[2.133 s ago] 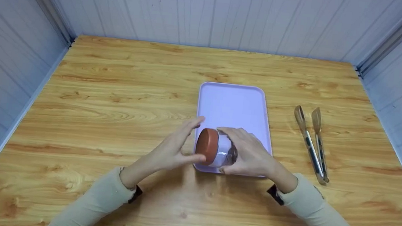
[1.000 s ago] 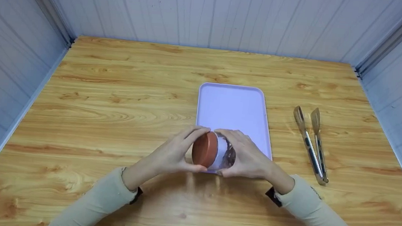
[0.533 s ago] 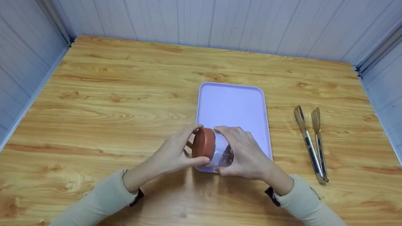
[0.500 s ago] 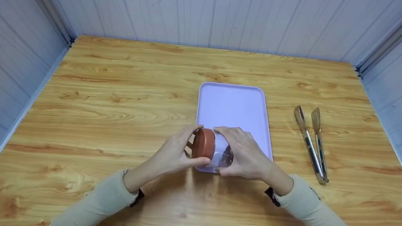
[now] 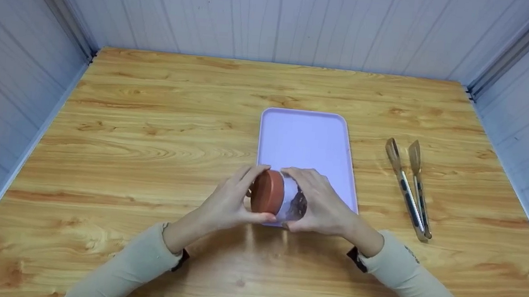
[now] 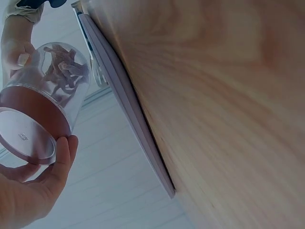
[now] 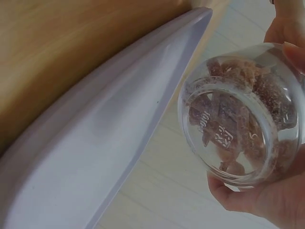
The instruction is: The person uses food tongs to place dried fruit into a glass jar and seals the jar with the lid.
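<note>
A clear jar [image 5: 289, 204] with a reddish-brown lid [image 5: 267, 191] is held tilted on its side above the near end of a lilac tray [image 5: 306, 138]. Brown dried pieces [image 7: 240, 107] lie in the bottom of the jar, plain in the right wrist view. My left hand [image 5: 228, 201] grips the lid's edge between thumb and fingers. With thumb and fingers around the jar's body, my right hand [image 5: 324, 205] holds it from the base side. The lid sits on the jar in the left wrist view.
Metal tongs [image 5: 408, 189] with dark grip inserts lie spread on the wooden table [image 5: 150, 123], right of the tray. Pale panelled walls [image 5: 277, 18] stand behind the table and at both sides.
My left hand has come from beside the lid to grip it, and its fingers have shifted around the rim. The jar has moved slightly left; tray and tongs have stayed put.
</note>
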Available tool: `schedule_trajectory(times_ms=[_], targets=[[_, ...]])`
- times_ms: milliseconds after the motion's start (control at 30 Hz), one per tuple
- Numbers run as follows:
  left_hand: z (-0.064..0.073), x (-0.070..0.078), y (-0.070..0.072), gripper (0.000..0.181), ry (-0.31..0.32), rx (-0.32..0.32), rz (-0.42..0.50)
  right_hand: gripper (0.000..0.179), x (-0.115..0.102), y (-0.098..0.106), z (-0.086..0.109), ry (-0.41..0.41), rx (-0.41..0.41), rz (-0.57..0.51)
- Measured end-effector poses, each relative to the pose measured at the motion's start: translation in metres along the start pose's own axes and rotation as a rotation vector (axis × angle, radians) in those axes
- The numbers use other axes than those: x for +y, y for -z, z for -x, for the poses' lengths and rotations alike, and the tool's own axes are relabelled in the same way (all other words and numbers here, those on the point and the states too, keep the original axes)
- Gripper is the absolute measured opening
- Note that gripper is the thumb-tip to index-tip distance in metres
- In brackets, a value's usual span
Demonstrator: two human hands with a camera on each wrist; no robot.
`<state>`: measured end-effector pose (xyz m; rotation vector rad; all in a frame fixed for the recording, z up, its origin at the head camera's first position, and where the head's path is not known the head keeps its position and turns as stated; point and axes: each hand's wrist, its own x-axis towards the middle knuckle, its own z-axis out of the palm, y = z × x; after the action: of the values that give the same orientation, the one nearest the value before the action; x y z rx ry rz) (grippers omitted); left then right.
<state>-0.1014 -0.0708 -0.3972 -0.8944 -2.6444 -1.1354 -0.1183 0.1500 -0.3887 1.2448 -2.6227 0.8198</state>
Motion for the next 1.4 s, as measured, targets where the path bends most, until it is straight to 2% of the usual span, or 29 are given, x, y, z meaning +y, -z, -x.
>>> schedule_trajectory(times_ms=[133, 267, 500, 767, 933, 1167, 1300, 1400], targets=[[0.0, -0.001, 0.0, 0.084, -0.031, -0.004, -0.055, 0.092, 0.002, -0.001, 0.001, 0.003, 0.002, -0.002], [0.0, -0.002, 0.0, 0.085, -0.054, 0.003, -0.071, 0.093, 0.002, -0.002, 0.001, -0.005, 0.003, -0.004], [0.0, -0.003, -0.001, 0.085, -0.051, 0.011, -0.088, 0.094, 0.002, -0.002, 0.001, -0.006, -0.003, -0.009], [-0.002, 0.001, -0.002, 0.08, -0.011, 0.056, 0.015, 0.09, 0.006, -0.005, -0.002, 0.069, 0.01, -0.09], [-0.001, 0.004, 0.002, 0.081, -0.003, 0.067, 0.016, 0.089, 0.008, -0.008, -0.002, 0.096, 0.032, -0.144], [-0.002, 0.007, 0.013, 0.084, -0.028, 0.053, -0.082, 0.091, 0.007, -0.007, -0.001, 0.085, -0.011, -0.208], [-0.001, 0.007, 0.02, 0.083, -0.065, 0.043, -0.15, 0.085, 0.01, -0.005, 0.0, 0.123, -0.029, -0.191], [0.0, 0.006, 0.025, 0.081, -0.066, 0.045, -0.179, 0.075, 0.014, -0.002, 0.002, 0.162, -0.01, -0.166]])
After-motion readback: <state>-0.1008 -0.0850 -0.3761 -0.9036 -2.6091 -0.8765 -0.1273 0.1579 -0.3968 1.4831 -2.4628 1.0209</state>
